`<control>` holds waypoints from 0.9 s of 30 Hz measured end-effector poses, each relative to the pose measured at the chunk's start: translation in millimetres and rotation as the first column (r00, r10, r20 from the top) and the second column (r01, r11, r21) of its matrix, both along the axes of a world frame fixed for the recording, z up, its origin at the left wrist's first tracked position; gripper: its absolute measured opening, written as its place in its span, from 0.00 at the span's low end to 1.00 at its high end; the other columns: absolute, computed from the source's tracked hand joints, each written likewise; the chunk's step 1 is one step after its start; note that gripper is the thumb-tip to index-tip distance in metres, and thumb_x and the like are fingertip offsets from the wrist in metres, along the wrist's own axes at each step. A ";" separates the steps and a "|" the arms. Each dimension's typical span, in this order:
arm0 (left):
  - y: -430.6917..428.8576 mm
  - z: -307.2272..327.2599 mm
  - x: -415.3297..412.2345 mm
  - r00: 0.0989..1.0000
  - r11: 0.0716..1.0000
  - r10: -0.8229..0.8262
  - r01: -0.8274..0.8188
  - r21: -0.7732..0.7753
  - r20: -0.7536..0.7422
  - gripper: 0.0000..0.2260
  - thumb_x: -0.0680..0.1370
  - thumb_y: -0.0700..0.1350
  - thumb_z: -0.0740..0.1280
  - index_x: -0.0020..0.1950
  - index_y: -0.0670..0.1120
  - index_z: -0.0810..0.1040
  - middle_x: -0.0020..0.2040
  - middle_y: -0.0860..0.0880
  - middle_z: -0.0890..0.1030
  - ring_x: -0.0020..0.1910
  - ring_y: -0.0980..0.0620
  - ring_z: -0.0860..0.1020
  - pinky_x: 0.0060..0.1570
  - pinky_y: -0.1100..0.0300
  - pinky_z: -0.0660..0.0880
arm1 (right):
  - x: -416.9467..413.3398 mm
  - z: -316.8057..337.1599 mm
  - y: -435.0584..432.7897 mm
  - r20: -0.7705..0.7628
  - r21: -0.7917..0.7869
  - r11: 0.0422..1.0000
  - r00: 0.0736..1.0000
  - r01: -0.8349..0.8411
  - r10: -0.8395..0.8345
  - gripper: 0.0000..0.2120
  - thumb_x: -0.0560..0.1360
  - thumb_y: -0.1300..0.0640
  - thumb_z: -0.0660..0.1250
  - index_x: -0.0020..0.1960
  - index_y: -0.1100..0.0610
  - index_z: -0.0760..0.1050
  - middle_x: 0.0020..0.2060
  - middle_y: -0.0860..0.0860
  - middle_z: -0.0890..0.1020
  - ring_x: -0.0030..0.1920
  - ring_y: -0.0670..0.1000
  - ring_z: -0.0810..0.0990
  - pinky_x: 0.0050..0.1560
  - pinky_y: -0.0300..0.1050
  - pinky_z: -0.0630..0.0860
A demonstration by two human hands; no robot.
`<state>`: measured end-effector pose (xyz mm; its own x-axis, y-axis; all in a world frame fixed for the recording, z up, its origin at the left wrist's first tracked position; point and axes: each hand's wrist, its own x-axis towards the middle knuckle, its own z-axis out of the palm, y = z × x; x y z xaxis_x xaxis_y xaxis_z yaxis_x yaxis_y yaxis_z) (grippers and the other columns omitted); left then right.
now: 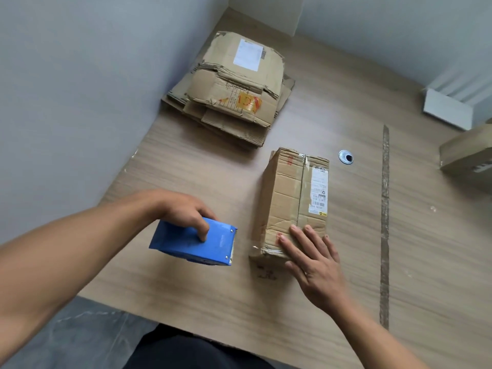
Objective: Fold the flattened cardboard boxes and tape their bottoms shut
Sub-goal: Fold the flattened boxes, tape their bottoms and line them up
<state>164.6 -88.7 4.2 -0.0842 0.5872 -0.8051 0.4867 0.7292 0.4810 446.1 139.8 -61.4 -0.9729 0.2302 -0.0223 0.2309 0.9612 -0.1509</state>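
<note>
A folded-up cardboard box (290, 198) stands on the wooden table (346, 249), its flaps closed with clear tape along the middle seam and a white label on its right side. My right hand (311, 265) lies flat with straight fingers on the box's near end. My left hand (186, 211) grips a blue tape dispenser (194, 242) from above, just left of the box and apart from it. A stack of flattened cardboard boxes (234, 91) lies at the table's far left, by the wall.
A grey wall runs along the table's left side. A round metal cable grommet (346, 157) sits beyond the box. Another cardboard box (468, 153) shows at the right edge, with a white object (450, 109) behind it. A dark strip (385, 222) crosses the tabletop.
</note>
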 end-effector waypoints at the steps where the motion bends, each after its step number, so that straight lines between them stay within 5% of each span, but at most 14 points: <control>1: 1.8 -3.6 1.6 1.000 1.000 -0.002 0.002 -0.003 0.003 0.19 0.65 0.56 0.67 0.56 0.67 0.80 0.51 0.61 0.83 0.52 0.56 0.81 0.57 0.52 0.76 | 0.1 0.3 -0.2 0.003 -0.002 1.000 1.000 0.000 0.000 0.22 0.83 0.37 0.46 0.77 0.31 0.52 0.76 0.41 0.63 0.77 0.49 0.60 0.76 0.47 0.47; 6: 11.7 -20.5 10.5 1.000 1.000 0.005 -0.005 -0.012 0.005 0.12 0.71 0.52 0.69 0.54 0.61 0.81 0.51 0.57 0.83 0.51 0.53 0.81 0.54 0.52 0.76 | 0.0 1.8 -0.9 0.014 -0.007 1.000 1.000 -0.004 0.004 0.22 0.83 0.37 0.46 0.77 0.32 0.53 0.77 0.40 0.62 0.78 0.49 0.58 0.76 0.48 0.47; 21: 45.6 -28.5 33.9 1.000 1.000 -0.024 0.024 -0.004 -0.016 0.15 0.71 0.55 0.70 0.57 0.60 0.81 0.53 0.55 0.83 0.53 0.50 0.81 0.57 0.50 0.78 | -11.2 10.4 -21.4 -0.047 0.027 0.999 0.998 0.032 -0.031 0.23 0.79 0.35 0.52 0.73 0.35 0.64 0.72 0.48 0.70 0.74 0.56 0.65 0.71 0.61 0.58; 27: 51.7 -10.1 58.7 0.960 0.994 -0.094 0.107 0.036 -0.262 0.18 0.74 0.58 0.69 0.61 0.56 0.79 0.55 0.52 0.82 0.54 0.47 0.79 0.48 0.55 0.75 | -9.7 2.2 -29.4 -0.019 0.095 0.994 0.998 0.054 -0.052 0.26 0.78 0.36 0.54 0.75 0.35 0.62 0.77 0.51 0.65 0.77 0.56 0.61 0.72 0.62 0.56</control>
